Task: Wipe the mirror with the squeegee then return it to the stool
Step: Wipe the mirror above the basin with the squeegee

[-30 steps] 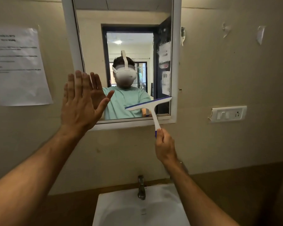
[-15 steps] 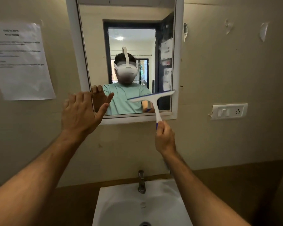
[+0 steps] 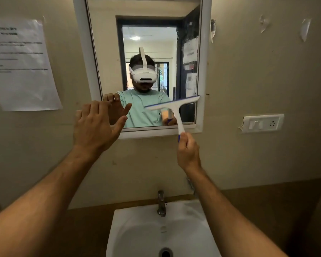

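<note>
A white-framed mirror [image 3: 107, 34] hangs on the beige wall above a sink. My right hand [image 3: 188, 151] grips the blue-tipped handle of a white squeegee [image 3: 172, 105] from below. The blade lies tilted across the mirror's lower right part, its right end at the frame. My left hand [image 3: 95, 127] is raised with fingers spread at the mirror's lower left corner, holding nothing; whether it touches the glass I cannot tell. No stool is in view.
A white sink [image 3: 137, 229] with a metal tap [image 3: 161, 203] sits directly below my arms. A paper notice [image 3: 20, 64] is taped on the wall to the left. A switch plate [image 3: 262, 123] is on the right wall.
My left hand has dropped from the mirror's left side to its lower left corner. The squeegee stays in my right hand, low on the mirror's right side. The view has tilted down.
</note>
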### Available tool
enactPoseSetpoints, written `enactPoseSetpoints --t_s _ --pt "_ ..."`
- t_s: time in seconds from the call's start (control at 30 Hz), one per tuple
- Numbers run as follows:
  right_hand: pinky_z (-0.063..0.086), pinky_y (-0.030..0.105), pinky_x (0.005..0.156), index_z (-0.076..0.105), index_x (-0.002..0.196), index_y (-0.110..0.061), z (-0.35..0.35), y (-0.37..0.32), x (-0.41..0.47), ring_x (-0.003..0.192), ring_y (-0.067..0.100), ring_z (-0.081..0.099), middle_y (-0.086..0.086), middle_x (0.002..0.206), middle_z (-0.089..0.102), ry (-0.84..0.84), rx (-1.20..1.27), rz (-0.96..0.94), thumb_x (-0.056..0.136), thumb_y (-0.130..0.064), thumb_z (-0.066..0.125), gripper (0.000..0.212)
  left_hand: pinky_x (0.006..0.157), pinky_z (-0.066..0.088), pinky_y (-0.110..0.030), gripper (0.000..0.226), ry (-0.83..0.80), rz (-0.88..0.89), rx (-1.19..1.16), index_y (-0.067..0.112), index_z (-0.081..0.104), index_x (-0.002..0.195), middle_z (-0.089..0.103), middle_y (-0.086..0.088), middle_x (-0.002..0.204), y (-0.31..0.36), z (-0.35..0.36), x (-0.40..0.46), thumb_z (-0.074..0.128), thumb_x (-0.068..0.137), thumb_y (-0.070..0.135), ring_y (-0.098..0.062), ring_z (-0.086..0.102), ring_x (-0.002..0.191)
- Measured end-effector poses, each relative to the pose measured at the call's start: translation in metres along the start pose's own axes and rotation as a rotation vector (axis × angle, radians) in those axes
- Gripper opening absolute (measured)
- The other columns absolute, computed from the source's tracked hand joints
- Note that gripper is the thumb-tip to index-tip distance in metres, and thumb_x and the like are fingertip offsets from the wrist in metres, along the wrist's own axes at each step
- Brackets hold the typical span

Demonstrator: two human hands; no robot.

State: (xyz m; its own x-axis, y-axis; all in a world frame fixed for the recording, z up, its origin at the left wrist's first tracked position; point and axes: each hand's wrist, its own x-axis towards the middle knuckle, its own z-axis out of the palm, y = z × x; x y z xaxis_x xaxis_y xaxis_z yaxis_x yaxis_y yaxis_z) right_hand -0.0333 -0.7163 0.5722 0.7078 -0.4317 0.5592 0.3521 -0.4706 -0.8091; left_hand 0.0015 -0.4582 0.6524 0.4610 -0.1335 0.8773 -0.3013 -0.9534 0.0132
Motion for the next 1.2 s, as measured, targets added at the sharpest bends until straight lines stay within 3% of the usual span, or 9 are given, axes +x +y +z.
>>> enactPoseSetpoints --t_s 0.13,0.27,0.37,0.43,0.53,0.7,0.97,1.1,1.2 --pt "0.030 0.032 0.051 0.043 0.071 -0.028 0.011 0.023 -0.027 0.053 0.012 0.039 -0.005 0.061 0.043 0.033 -0.021 0.026 0.107 -0.027 0.037 0.037 0.101 0.043 -0.053 0.071 -0.027 0.010 -0.035 0.006 0.048 0.132 0.053 -0.019 0.130 -0.003 0.002 -0.006 0.041 0.095 0.066 -0.037 0.046 0.122" --pt "0.037 0.036 0.051 0.045 0.076 -0.029 0.010 -0.001 -0.015 0.054 0.012 0.042 -0.003 0.062 0.045 0.031 0.024 -0.025 0.107 -0.034 0.034 0.033 0.122 0.025 -0.054 0.087 -0.081 0.003 -0.049 0.007 0.029 0.155 0.031 -0.018 0.161 -0.007 0.005 -0.007 0.035 0.096 0.070 -0.037 0.021 0.153" --pt "0.034 0.024 0.051 0.047 0.079 -0.028 0.008 -0.027 0.004 0.053 0.007 0.042 -0.005 0.064 0.046 0.052 0.029 -0.059 0.108 -0.031 0.034 0.032 0.125 0.022 -0.054 0.090 -0.101 -0.001 -0.052 0.007 0.025 0.158 0.027 -0.019 0.164 -0.007 0.008 -0.007 0.032 0.096 0.071 -0.037 0.018 0.155" --pt "0.036 0.029 0.054 0.048 0.082 -0.025 0.009 -0.028 0.010 0.057 0.009 0.044 -0.005 0.066 0.047 0.058 0.019 -0.036 0.108 -0.032 0.034 0.031 0.121 0.029 -0.055 0.086 -0.099 -0.006 -0.054 0.006 0.031 0.154 0.035 -0.020 0.158 -0.007 0.007 -0.007 0.036 0.096 0.069 -0.038 0.028 0.149" --pt "0.039 0.037 0.054 0.048 0.080 -0.026 0.013 -0.003 -0.004 0.057 0.013 0.044 -0.003 0.065 0.046 0.052 -0.003 -0.002 0.108 -0.032 0.034 0.031 0.101 0.043 -0.053 0.074 -0.063 0.006 -0.049 0.005 0.047 0.135 0.052 -0.020 0.132 -0.008 0.008 -0.012 0.040 0.094 0.066 -0.037 0.047 0.122" --pt "0.037 0.040 0.054 0.044 0.072 -0.028 0.020 0.030 -0.037 0.054 0.012 0.041 -0.007 0.061 0.044 0.097 -0.039 0.039 0.106 -0.032 0.036 0.035 0.084 0.040 -0.047 0.063 -0.080 0.016 0.018 0.007 0.057 0.112 0.061 -0.017 0.107 -0.010 0.008 -0.023 0.040 0.095 0.065 -0.037 0.055 0.096" --pt "0.034 0.027 0.054 0.050 0.082 -0.019 0.012 -0.034 0.007 0.058 0.011 0.043 -0.005 0.066 0.047 0.103 -0.021 -0.019 0.108 -0.030 0.034 0.033 0.083 0.044 -0.048 0.050 -0.147 -0.001 -0.012 0.009 0.063 0.111 0.067 -0.014 0.100 -0.010 0.011 -0.019 0.053 0.096 0.056 -0.034 0.059 0.092" --pt "0.036 0.023 0.053 0.051 0.086 -0.018 0.017 -0.027 0.003 0.060 0.011 0.045 -0.004 0.068 0.047 0.114 -0.027 0.011 0.108 -0.031 0.032 0.033 0.072 0.048 -0.041 0.044 -0.134 0.003 -0.058 0.013 0.064 0.108 0.069 -0.010 0.087 -0.010 0.003 -0.004 0.053 0.098 0.054 -0.028 0.058 0.071" --pt "0.036 0.026 0.052 0.051 0.085 -0.018 0.024 -0.003 -0.019 0.058 0.013 0.045 -0.001 0.068 0.047 0.119 -0.030 0.066 0.108 -0.031 0.033 0.032 0.073 0.052 -0.041 0.041 -0.147 0.036 -0.077 0.017 0.066 0.114 0.074 -0.007 0.094 -0.009 -0.001 0.003 0.054 0.097 0.052 -0.032 0.068 0.079"
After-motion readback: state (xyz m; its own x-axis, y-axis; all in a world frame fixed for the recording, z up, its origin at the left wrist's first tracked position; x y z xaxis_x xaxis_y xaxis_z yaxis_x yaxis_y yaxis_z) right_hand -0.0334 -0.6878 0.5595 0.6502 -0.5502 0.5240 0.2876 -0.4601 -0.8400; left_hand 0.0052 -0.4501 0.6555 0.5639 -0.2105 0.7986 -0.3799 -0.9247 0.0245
